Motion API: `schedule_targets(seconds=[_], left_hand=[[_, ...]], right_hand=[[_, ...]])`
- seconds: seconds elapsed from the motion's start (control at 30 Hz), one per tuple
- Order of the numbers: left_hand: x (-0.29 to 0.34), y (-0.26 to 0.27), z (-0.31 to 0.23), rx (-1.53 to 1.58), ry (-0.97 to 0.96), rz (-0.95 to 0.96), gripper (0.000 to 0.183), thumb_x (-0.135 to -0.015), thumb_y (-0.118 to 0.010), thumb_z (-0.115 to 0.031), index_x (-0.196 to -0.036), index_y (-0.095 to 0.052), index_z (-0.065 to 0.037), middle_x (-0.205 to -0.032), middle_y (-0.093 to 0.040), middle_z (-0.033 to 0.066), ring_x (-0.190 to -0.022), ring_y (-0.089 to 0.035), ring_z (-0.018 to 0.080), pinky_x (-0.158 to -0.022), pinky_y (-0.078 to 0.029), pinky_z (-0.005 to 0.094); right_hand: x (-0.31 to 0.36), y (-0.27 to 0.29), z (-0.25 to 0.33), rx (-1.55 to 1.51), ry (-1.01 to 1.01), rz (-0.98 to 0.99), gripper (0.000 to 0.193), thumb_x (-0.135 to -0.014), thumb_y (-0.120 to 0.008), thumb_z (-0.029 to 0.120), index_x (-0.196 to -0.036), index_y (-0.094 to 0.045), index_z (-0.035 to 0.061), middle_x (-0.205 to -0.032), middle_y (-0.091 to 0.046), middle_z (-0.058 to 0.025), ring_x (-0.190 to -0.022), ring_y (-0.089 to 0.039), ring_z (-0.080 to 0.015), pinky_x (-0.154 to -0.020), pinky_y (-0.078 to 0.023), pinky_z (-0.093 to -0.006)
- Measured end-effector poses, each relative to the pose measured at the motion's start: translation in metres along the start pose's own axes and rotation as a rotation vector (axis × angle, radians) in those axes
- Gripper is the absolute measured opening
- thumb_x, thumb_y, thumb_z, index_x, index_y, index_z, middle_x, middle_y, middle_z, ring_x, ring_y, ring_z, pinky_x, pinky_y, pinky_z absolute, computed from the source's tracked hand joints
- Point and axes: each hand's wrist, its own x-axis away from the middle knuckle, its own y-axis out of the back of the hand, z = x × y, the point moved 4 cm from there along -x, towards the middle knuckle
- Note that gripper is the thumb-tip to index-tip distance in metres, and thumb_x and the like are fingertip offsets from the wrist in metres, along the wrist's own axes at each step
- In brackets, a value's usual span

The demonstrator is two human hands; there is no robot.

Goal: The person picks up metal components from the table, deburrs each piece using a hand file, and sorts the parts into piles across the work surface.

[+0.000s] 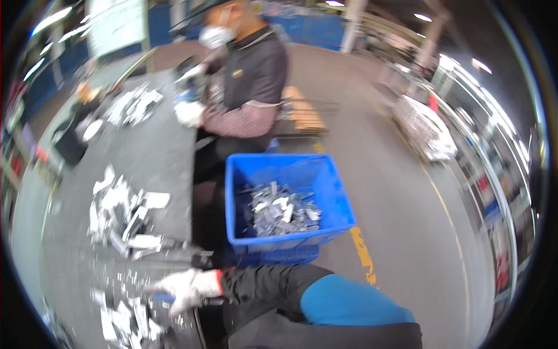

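The gloved right hand (pixel 187 289) lay over the near, right part of the worktop (pixel 157 160), its fingers directed left. A small blue item (pixel 163 297) showed at the fingers, just beside the near heap of silvery pieces (pixel 122 317). The grip appeared partly curled, but blur hid how far it was open and whether the blue item was held or merely touched; the left hand was out of view. Bright specks were strewn to the left of the fingers, and a second heap (pixel 116 203) lay farther off. To the right stood a blue bin (pixel 279 168) containing more pieces, with a co-worker (pixel 253 75) beyond it. By judgement, steady handling called for thumb and fingers set squarely on the blue item, the wrist clear of the worktop's edge. Overlapping pieces were probably prone to snag and slide; each was best freed singly, by its flat faces.
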Motion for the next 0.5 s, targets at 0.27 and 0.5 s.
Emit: schedule_targets(seconds=[0.27,0.5], left_hand=[[0.007,-0.056,0.039,0.310,0.423,-0.291,0.055,-0.084,-0.081,0.003,-0.134,-0.060,-0.001,-0.116,-0.069,0.0107,-0.104,-0.068,0.0197,-0.092,-0.054,0.0333],[0.004,-0.061,0.061,0.914,0.493,-0.514,0.091,-0.085,-0.077,0.011,-0.160,-0.032,-0.015,-0.120,-0.069,0.0143,-0.110,-0.068,0.0221,-0.091,-0.060,0.0363]], right_hand=[[0.013,0.010,-0.025,-0.283,0.047,-0.214,0.094,-0.077,-0.087,0.011,-0.159,-0.041,0.0077,-0.138,-0.061,-0.0112,-0.108,-0.061,-0.0146,-0.087,-0.054,-0.0292],[0.011,-0.001,-0.018,-0.363,0.056,-0.186,0.094,-0.079,-0.087,0.005,-0.159,-0.039,0.0044,-0.153,-0.051,-0.0155,-0.144,-0.046,-0.0232,-0.116,-0.040,-0.0327]])
